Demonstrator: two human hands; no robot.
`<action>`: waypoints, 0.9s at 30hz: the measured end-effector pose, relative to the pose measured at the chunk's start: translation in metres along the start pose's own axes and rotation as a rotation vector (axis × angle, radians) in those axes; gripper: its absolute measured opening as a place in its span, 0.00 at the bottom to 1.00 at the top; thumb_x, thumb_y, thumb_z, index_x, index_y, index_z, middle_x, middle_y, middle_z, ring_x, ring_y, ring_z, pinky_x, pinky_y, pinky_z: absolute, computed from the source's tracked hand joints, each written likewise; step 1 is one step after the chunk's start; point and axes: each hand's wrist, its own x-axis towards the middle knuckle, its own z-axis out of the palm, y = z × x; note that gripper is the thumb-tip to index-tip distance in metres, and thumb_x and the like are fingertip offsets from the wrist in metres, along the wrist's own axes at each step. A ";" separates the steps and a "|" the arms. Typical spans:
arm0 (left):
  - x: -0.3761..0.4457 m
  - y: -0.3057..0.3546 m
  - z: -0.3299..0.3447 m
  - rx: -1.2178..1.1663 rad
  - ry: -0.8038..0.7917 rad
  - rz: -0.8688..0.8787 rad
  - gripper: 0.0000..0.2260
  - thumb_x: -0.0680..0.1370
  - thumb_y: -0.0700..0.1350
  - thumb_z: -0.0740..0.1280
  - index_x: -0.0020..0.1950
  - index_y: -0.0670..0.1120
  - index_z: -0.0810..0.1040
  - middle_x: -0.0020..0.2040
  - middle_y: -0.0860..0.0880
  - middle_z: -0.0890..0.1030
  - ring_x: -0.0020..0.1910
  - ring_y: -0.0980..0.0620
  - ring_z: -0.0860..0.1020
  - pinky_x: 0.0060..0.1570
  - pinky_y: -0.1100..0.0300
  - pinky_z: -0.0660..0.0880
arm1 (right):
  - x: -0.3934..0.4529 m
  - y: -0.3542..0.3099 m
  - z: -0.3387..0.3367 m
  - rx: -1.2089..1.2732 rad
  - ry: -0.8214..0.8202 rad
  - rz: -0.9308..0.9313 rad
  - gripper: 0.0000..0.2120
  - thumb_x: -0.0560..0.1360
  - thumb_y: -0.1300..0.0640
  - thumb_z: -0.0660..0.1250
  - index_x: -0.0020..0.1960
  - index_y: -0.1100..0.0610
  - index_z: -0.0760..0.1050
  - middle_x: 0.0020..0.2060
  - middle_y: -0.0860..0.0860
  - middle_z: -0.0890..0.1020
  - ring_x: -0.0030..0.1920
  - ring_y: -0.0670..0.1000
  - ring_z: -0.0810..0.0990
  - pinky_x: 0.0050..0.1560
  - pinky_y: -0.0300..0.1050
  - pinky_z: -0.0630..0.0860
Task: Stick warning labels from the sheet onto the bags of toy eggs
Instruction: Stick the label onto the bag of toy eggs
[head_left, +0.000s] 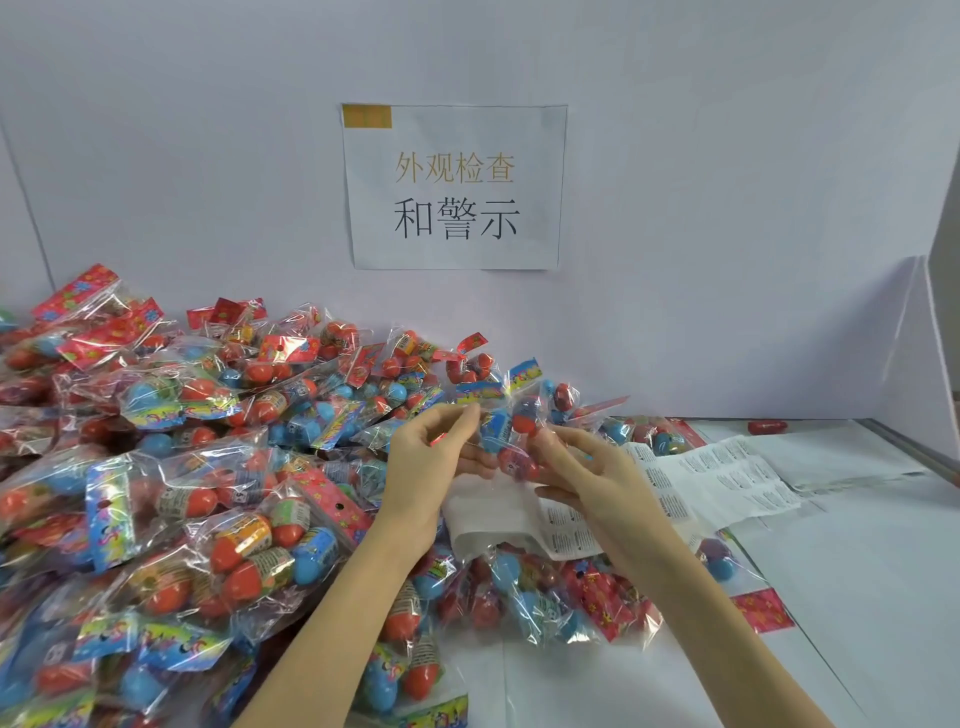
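Both hands hold one clear plastic bag of red and blue toy eggs (511, 431) above the bench centre.

The left hand (428, 462) pinches its top edge; the right hand (587, 473) grips its side. The white sheet of printed warning labels (717, 478) lies beneath, partly hidden. The heap of filled bags (182, 467) covers the white bench (857, 571) from its left edge, cut off there. A paper sign (454, 187) hangs on the wall.

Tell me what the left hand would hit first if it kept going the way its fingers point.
The left hand points up and right, so it would most likely meet the held bag that both hands grip; past that lies the pile of bags. Depth is unclear.
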 end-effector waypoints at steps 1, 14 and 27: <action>0.001 0.001 -0.001 -0.007 0.003 -0.019 0.06 0.82 0.43 0.71 0.53 0.41 0.86 0.36 0.46 0.82 0.29 0.49 0.81 0.29 0.61 0.77 | 0.000 0.000 0.000 0.018 0.000 0.004 0.28 0.73 0.42 0.74 0.67 0.55 0.78 0.51 0.52 0.89 0.52 0.52 0.89 0.52 0.43 0.84; 0.002 -0.003 -0.002 0.150 -0.032 0.036 0.28 0.75 0.62 0.75 0.49 0.34 0.83 0.40 0.43 0.78 0.43 0.48 0.74 0.49 0.56 0.73 | -0.007 -0.006 0.001 -0.032 0.014 -0.025 0.18 0.84 0.42 0.62 0.50 0.47 0.89 0.45 0.52 0.89 0.42 0.48 0.87 0.43 0.34 0.80; 0.000 0.003 -0.001 0.344 0.149 0.399 0.10 0.78 0.56 0.72 0.43 0.52 0.86 0.40 0.54 0.79 0.35 0.54 0.74 0.41 0.65 0.71 | -0.003 0.006 0.000 -0.359 0.296 -0.333 0.19 0.80 0.41 0.60 0.48 0.49 0.87 0.22 0.44 0.76 0.21 0.44 0.68 0.24 0.32 0.63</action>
